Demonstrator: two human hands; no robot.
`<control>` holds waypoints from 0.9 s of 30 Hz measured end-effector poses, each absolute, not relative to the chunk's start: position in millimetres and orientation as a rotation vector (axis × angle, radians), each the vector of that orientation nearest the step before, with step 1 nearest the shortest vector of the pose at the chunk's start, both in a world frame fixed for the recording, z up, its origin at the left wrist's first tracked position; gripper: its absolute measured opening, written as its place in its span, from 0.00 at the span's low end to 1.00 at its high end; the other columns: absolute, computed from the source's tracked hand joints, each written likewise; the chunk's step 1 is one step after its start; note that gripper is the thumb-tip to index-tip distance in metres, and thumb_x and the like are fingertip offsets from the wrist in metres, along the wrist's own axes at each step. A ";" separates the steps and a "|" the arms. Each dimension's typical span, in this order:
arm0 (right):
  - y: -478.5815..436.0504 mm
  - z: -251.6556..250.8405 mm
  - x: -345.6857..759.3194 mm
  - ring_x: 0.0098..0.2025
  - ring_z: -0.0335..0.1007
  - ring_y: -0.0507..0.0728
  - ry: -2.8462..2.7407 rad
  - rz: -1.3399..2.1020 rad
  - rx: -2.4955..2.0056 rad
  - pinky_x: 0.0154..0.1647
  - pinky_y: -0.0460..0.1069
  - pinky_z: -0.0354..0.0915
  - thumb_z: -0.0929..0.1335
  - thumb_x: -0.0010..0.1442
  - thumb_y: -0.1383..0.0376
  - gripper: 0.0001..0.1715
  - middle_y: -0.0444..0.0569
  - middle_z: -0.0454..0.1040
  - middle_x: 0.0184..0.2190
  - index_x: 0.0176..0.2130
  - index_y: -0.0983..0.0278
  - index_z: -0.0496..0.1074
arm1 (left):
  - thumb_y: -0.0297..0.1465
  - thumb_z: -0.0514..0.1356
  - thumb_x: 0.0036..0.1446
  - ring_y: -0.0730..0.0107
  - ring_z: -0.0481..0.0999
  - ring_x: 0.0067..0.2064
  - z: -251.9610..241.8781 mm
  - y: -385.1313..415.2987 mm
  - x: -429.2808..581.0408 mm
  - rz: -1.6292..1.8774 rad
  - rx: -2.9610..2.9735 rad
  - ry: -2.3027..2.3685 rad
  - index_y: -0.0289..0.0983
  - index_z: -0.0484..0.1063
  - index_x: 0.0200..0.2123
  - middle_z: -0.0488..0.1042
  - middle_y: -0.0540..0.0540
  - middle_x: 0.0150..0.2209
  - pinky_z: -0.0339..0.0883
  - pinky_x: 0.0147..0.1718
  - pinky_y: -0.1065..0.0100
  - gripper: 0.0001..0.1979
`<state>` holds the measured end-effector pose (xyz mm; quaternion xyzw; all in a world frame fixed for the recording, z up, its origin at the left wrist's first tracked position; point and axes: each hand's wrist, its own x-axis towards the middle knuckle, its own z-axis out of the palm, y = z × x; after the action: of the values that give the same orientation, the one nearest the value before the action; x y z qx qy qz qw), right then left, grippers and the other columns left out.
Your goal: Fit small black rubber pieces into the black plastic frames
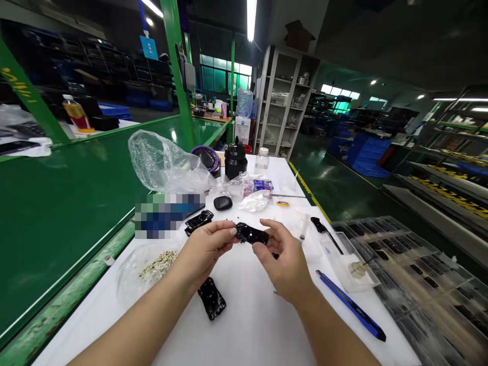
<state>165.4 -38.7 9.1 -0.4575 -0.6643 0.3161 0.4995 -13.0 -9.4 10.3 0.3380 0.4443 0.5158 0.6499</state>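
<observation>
My left hand (pixel 206 249) and my right hand (pixel 284 262) hold a small black plastic part (pixel 251 235) between their fingertips, just above the white table (pixel 247 325). The left hand pinches its left end; the right thumb and fingers grip its right end. A second black part (pixel 211 298) lies flat on the table below my left wrist. Another black part (pixel 199 221) rests further back, left of the hands.
A clear dish of small pale pieces (pixel 154 265) sits at the left. A blue pen-like tool (pixel 351 306) and a clear tray (pixel 348 259) lie at the right. Clear trays of black parts (pixel 419 284) fill the right side. A plastic bag (pixel 163 162), black container (pixel 235 160) and bottle (pixel 261 160) stand behind.
</observation>
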 end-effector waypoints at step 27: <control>-37.2 -9.2 167.4 0.32 0.76 0.54 -1.550 0.738 -1.074 0.36 0.49 0.76 0.72 0.54 0.70 0.22 0.47 0.79 0.35 0.50 0.63 0.72 | 0.33 0.71 0.46 0.71 0.76 0.33 1.4 -7.5 -9.9 1.170 0.900 1.067 0.36 0.75 0.35 0.78 0.48 0.30 0.63 0.37 0.67 0.13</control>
<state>167.4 -37.2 -9.2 -0.4498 -0.6493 0.3090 0.5297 -9.9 -7.5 1.4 0.3903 0.4628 0.5075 0.6131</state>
